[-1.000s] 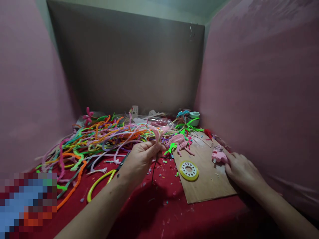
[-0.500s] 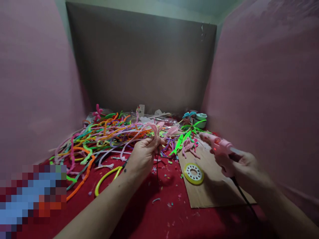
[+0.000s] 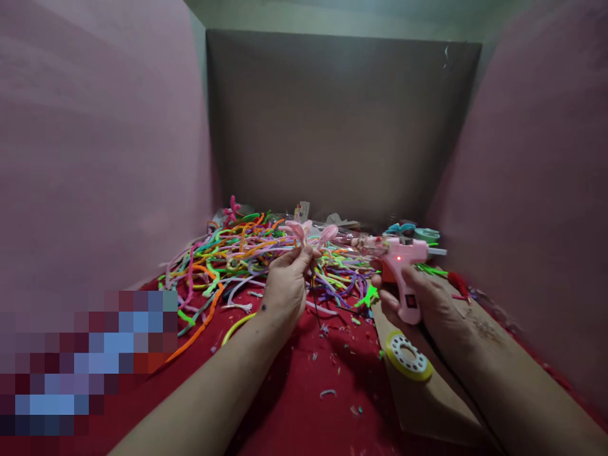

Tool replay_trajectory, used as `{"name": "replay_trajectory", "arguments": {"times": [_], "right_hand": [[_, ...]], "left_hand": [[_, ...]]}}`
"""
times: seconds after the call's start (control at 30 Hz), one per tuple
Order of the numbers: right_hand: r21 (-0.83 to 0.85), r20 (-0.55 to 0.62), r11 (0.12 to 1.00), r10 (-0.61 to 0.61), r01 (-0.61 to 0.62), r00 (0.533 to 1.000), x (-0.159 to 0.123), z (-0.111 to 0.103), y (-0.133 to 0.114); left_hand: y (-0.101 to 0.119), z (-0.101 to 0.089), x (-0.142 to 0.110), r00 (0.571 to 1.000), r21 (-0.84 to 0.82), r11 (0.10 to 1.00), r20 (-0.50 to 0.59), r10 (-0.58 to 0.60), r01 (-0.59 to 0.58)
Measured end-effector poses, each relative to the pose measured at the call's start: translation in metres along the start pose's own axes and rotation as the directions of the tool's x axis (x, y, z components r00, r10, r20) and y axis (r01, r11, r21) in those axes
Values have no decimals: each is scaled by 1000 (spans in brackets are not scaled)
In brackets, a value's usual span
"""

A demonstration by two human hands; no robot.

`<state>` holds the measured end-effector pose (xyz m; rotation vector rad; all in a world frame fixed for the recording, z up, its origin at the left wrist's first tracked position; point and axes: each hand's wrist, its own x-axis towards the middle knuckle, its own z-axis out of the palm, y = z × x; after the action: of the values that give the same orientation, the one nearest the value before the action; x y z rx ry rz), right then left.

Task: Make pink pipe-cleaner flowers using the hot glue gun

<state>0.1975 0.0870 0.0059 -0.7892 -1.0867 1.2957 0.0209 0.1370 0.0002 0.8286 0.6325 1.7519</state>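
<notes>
My left hand [image 3: 287,282] pinches a pink pipe-cleaner flower [image 3: 299,232] by its base, with the petals spread above my fingers. A thin dark stem hangs below the grip. My right hand [image 3: 422,301] is wrapped around the handle of a pink hot glue gun [image 3: 403,263], whose red light is lit. Its nozzle points left, toward the flower, and a clear glue stick [image 3: 437,252] sticks out of its back. The nozzle is a short way right of the petals, and I see no contact between them.
Colourful pipe cleaners [image 3: 228,253] are heaped at the back left of the red cloth [image 3: 304,405]. A yellow-and-white tape roll [image 3: 408,356] lies on a cardboard sheet [image 3: 427,405] at right. Yellow handles [image 3: 237,326] show beside my left forearm. Pink walls rise on both sides.
My right hand has picked up the glue gun from the cardboard and brought it left and upright near the flower. My left hand keeps its pinch. The view has turned left.
</notes>
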Motion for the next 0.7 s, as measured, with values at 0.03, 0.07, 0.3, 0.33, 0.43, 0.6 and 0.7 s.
{"name": "replay_trajectory", "arguments": {"times": [0.03,0.07,0.3,0.33,0.43,0.6,0.7], "right_hand": [[-28,9,999,-17,17,1000,-2,-3,2],[-66,21,997,-36,37,999,-4,-6,3],[-430,-4,902,-39,33,999,-7,-11,17],[-426,1,904,-46,42,999,-7,-11,20],[-420,37,905,-53,64,998,-8,-10,25],[-438,33,894,-90,95,995,-8,-8,26],[-459,63,881,-101,119,993,-7,-7,26]], "left_hand": [[-1,0,0,1000,6,1000,-2,4,-4],[-2,-1,0,1000,14,1000,-4,7,-7],[-12,-4,0,1000,80,997,24,3,-5],[-14,-4,-1,999,71,997,34,-1,-1],[-16,-4,-1,999,87,996,49,-23,19],[-17,-5,-2,997,131,990,61,-54,46],[-18,-6,-3,996,136,989,67,-61,52]]}}
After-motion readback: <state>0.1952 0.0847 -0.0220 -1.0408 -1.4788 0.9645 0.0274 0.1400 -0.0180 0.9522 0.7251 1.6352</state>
